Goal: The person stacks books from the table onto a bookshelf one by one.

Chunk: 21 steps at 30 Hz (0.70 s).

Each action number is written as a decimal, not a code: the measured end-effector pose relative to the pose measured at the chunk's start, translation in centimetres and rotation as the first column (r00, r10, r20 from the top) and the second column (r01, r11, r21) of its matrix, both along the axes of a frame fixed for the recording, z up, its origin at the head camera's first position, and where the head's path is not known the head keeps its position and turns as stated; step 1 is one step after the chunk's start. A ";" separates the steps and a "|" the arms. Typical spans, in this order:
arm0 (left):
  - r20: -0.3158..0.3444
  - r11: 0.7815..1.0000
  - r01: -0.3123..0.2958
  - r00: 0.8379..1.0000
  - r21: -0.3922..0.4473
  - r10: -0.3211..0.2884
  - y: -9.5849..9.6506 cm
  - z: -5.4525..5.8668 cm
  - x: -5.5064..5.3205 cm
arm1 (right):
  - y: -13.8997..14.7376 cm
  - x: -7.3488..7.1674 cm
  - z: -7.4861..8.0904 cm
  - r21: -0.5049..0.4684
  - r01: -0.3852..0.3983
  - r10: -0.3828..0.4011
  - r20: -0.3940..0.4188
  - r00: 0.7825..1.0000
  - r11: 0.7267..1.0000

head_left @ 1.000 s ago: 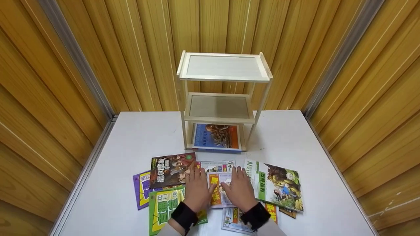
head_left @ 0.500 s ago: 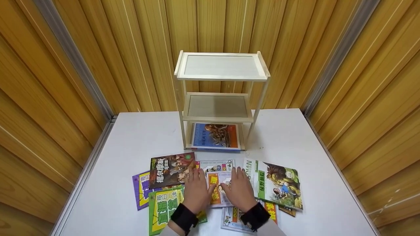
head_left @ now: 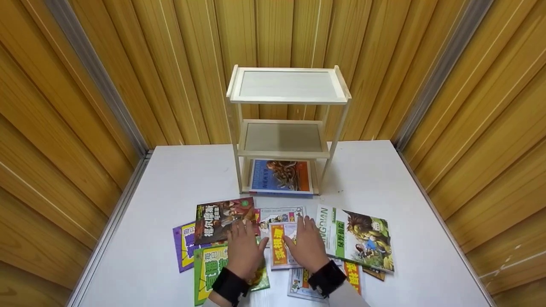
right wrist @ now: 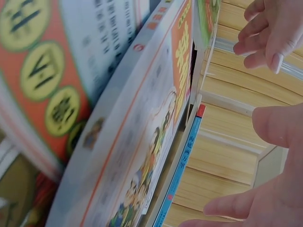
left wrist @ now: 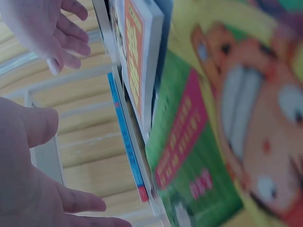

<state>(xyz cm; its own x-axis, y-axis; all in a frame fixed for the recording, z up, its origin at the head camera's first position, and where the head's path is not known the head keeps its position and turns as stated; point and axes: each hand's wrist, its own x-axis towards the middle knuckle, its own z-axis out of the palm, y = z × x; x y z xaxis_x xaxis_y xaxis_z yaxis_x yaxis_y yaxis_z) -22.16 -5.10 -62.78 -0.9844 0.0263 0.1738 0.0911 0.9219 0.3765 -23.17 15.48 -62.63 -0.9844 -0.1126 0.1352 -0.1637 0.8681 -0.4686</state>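
Both hands hover palm down over a spread of paperback books, fingers straight and holding nothing. In the head view my left hand [head_left: 245, 251] is above the green and yellow book [head_left: 211, 273] and overlaps the brown-covered book [head_left: 222, 219]. My right hand [head_left: 309, 245] is over the right side of a pale book with an orange title strip [head_left: 278, 247]. Between the hands, part of that pale book shows. In the left wrist view a gap separates my left hand from the green cover [left wrist: 199, 156]; the right wrist view likewise shows my right hand [right wrist: 279, 175] apart from the books.
A three-tier wooden shelf [head_left: 283, 155] stands behind the books, with a blue and orange book [head_left: 279, 177] on its lowest tier. To the right lies a white and green book [head_left: 362, 238], and a purple book [head_left: 183, 247] at left. Wood-patterned walls enclose the white table [head_left: 170, 179].
My left hand has moved left and slightly toward me, and my right hand has shifted slightly left. The gap between them is wider, showing more of the orange title strip. The books stay put.
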 end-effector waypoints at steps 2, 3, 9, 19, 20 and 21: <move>-0.023 1.000 -0.019 1.000 0.015 0.019 -0.7 0.0 0.0 | -0.3 -0.1 0.0 -0.011 -0.010 0.010 -0.002 1.000 1.000; -0.032 1.000 -0.028 0.999 0.013 0.028 -1.1 0.0 -0.1 | -0.4 -0.2 0.0 -0.017 -0.013 0.013 0.002 1.000 1.000; -0.045 0.994 -0.108 0.993 0.019 0.109 -3.2 0.3 -0.4 | -1.4 -0.6 0.3 -0.065 -0.016 0.018 0.030 0.999 0.998; -0.015 0.966 -0.254 0.967 0.056 0.255 -7.0 0.8 0.0 | -3.7 -1.1 0.5 -0.075 -0.027 0.032 0.066 0.997 0.997; 0.001 0.957 -0.282 0.959 0.066 0.282 -7.4 0.8 0.0 | -4.1 -1.3 0.5 -0.084 -0.033 0.039 0.073 0.997 0.996; 0.021 0.949 -0.307 0.952 0.075 0.306 -7.9 0.7 0.1 | -4.5 -1.4 0.5 -0.087 -0.042 0.049 0.079 0.996 0.995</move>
